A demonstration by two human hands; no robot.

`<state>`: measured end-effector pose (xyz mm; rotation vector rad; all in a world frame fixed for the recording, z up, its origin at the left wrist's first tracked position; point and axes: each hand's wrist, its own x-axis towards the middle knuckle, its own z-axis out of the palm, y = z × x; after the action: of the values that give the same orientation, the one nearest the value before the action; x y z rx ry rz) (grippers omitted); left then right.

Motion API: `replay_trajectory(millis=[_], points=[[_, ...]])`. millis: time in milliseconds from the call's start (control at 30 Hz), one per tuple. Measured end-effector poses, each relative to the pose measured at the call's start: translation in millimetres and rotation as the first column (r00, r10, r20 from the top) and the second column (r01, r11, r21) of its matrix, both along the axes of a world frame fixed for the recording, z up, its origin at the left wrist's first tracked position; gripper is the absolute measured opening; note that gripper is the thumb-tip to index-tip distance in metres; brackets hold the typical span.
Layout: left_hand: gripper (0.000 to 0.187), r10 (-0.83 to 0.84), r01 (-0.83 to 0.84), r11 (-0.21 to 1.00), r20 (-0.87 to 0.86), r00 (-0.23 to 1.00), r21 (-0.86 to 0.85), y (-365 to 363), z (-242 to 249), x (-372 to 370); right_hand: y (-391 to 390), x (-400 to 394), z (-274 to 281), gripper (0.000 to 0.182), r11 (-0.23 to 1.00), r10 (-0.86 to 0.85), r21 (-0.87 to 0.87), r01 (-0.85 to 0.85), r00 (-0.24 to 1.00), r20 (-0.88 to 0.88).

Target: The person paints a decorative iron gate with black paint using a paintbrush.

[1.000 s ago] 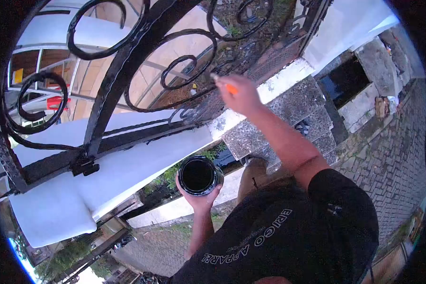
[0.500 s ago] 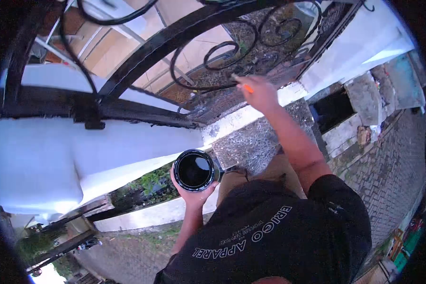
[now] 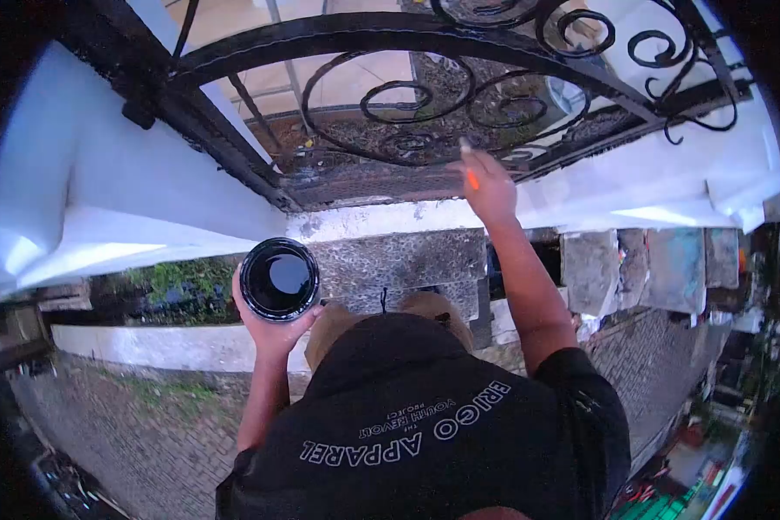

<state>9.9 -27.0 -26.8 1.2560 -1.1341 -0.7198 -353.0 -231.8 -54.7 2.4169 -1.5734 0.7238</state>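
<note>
My left hand (image 3: pixel 273 332) is wrapped round a can of black paint (image 3: pixel 277 279), held upright at the lower left of centre. Its dark, glossy surface reflects the light, and paint coats the rim. My right hand (image 3: pixel 492 192), slightly blurred, is closed on a paintbrush (image 3: pixel 472 179) with an orange handle. The pale upper part of the brush points toward the black scrollwork (image 3: pixel 416 102) of a metal gate. That hand overlaps the lower bar of the gate (image 3: pixel 355 186) in this view.
White pillars (image 3: pixel 156 186) flank the gate on both sides. Under it runs a white-splashed sill (image 3: pixel 364 222), then a rough stone slab (image 3: pixel 390 260). To the right lies a dark opening in the ground (image 3: pixel 542 260). Behind me are a low white curb (image 3: pixel 147 348) and brick paving (image 3: pixel 147 433).
The view has turned and shifted, so the gate now lies more level across it. The can appears farther left. My right hand stays near the lower scrollwork with the brush.
</note>
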Motion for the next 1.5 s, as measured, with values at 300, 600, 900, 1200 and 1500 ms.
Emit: replay_trajectory(millis=[300,600,900,1200,1500], points=[[0.127,0.218,-0.218,0.976,-0.021,0.976,0.02,9.7,-2.8,-118.8,-23.7,-58.6,-13.3,0.024,0.985,0.165,-0.003,-0.172,0.935,0.314],[0.128,0.295,-0.298,0.951,0.057,0.954,0.075,29.2,26.2,-166.8,-23.3,-79.4,-30.7,0.016,0.951,0.287,0.048,-0.304,0.932,0.219],[0.126,0.26,-0.267,0.963,0.122,0.958,0.037,10.0,51.6,-156.9,-13.6,-52.7,-13.2,0.02,0.936,0.351,-0.058,-0.347,0.909,0.223],[0.129,0.148,-0.162,0.982,0.14,0.979,0.1,21.1,63.4,-132.8,-14.8,-32.8,-25.2,0.014,0.894,0.385,0.246,-0.375,0.923,0.004],[0.127,0.048,-0.064,0.99,0.127,0.991,0.125,19.4,43.0,-70.3,-1.9,-15.6,-40.9,0.037,0.975,0.124,0.154,-0.158,0.97,0.21]])
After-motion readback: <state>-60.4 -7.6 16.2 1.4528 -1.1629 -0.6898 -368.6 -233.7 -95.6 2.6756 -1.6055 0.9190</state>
